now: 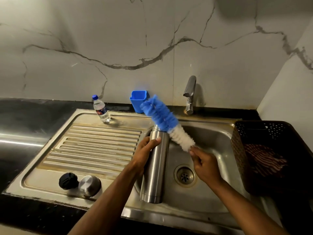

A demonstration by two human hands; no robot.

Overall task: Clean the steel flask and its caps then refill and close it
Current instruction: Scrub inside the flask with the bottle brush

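Flask point(155, 168) sits in my left hand point(144, 153), fingers wrapped round its upper body, thumb near the open neck, held tilted over the sink point(211, 138). My right hand point(205, 164) reaches in from the right, grip pinching the brush point(166, 123) at its white end, bristles beside the mouth. Both caps point(79, 182) rest on the drainboard.
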